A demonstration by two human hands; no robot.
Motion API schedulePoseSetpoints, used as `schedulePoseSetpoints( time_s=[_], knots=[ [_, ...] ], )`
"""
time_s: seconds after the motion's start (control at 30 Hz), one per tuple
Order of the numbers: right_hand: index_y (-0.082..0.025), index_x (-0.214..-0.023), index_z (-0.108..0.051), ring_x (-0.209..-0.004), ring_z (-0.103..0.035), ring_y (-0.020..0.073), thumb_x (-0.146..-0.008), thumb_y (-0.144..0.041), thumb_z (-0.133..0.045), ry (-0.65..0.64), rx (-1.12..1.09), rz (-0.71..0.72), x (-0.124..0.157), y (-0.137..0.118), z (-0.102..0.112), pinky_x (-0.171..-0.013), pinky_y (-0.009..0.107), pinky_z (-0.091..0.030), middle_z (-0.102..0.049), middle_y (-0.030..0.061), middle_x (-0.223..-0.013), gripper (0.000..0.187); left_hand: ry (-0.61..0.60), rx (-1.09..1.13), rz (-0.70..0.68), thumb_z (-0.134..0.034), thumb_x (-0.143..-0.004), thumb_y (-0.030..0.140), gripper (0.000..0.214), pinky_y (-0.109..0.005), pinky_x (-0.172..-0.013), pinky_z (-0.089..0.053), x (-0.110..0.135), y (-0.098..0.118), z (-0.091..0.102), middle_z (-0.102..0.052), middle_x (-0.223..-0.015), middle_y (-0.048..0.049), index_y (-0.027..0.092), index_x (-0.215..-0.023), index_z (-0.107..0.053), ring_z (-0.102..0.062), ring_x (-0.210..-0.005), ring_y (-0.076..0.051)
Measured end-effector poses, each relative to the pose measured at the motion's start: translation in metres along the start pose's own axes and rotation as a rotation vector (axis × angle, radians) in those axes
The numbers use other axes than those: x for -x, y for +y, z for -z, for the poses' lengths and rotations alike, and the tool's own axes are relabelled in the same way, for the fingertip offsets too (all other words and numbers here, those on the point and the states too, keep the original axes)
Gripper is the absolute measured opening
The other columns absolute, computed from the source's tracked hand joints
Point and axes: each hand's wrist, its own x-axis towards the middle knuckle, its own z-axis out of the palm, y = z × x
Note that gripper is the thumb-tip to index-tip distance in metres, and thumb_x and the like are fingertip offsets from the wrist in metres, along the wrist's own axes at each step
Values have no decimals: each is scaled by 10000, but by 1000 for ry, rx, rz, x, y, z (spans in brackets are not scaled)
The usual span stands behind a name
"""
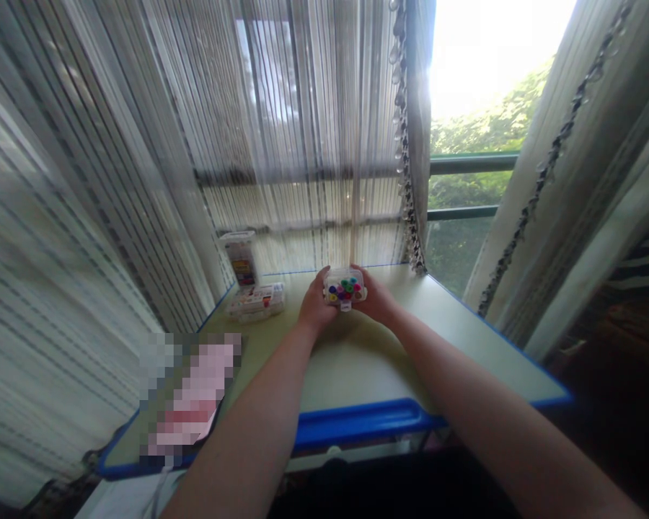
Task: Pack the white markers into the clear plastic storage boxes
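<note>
Between my two hands is a small clear plastic case of markers (345,287), its end turned toward me. Several coloured round ends show through it, in blue, yellow, purple, green, red and pink. A small clasp sticks out at its lower edge. My left hand (318,301) grips the case's left side, and my right hand (374,294) grips its right side. The fingers behind the case are mostly hidden. Both arms stretch out over the pale table (357,360), with the case near its far edge.
At the table's back left stand an upright clear box (241,258) and a flat clear case (257,301) with printed labels. A blurred-out pink item (197,393) lies at the left. Blue edging (362,424) borders the table. Striped curtains (303,130) hang behind it, beside a window.
</note>
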Motion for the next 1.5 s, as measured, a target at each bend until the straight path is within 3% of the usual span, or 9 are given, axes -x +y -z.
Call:
schedulePoseSetpoints(
  time_s=[0.17, 0.4, 0.67, 0.8, 1.17, 1.37, 1.5],
  knots=[
    [-205, -1146, -538, -985, -616, 284, -542, -316, -789, 24, 12, 56, -1, -1, -1, -843, 436, -484, -655, 118, -1082, 663, 15, 3, -58, -664, -549, 60, 605, -373, -881, -485, -1, -2, -1, -625, -1059, -60, 182, -1125, -524, -609, -971, -220],
    [-210, -1061, -571, -936, -607, 265, -564, -296, -773, 62, -34, 35, -1, -9, 3, -823, 427, -479, -657, 90, -1015, 543, 30, -4, -70, -727, -573, 172, 641, -369, -860, -494, 0, 5, 0, -630, -1070, -67, 184, -1172, -500, -610, -969, -222],
    [-227, -1092, -545, -940, -605, 229, -649, -414, -726, 100, -331, -38, -3, -19, 3, -838, 403, -484, -657, 60, -1026, 514, 57, 70, 19, -715, -657, 293, 583, -271, -629, -499, 1, 10, -1, -588, -1109, -82, 243, -1194, -493, -588, -820, -159],
    [-242, -1027, -549, -989, -602, 218, -749, -528, -612, 85, -477, -83, -5, -26, 2, -870, 369, -486, -654, 52, -1047, 404, 83, 39, 35, -733, -637, 397, 604, -265, -617, -477, 2, 10, -3, -580, -963, -56, 214, -1157, -488, -552, -768, -143],
    [-238, -1078, -515, -1052, -581, 214, -814, -564, -486, 108, -344, -86, -6, -23, 1, -912, 352, -473, -634, 62, -1110, 420, 52, 63, 77, -743, -628, 426, 718, -275, -626, -486, 2, 3, -8, -553, -1030, -90, 183, -1234, -444, -556, -839, -168],
    [-227, -1135, -442, -1021, -583, 224, -682, -461, -688, 155, -372, -116, -3, -28, -5, -875, 357, -487, -609, 75, -1112, 566, 80, -60, 36, -760, -599, 422, 685, -282, -644, -490, 4, 10, -10, -543, -979, -58, 176, -1170, -472, -540, -745, -133],
    [-228, -1109, -460, -920, -599, 218, -691, -433, -650, 170, -386, -197, -4, -23, 1, -794, 353, -502, -624, 63, -1029, 503, -25, -118, -31, -754, -591, 496, 702, -282, -632, -481, 8, 18, -9, -553, -899, -34, 170, -1158, -498, -524, -662, -116]
  ],
)
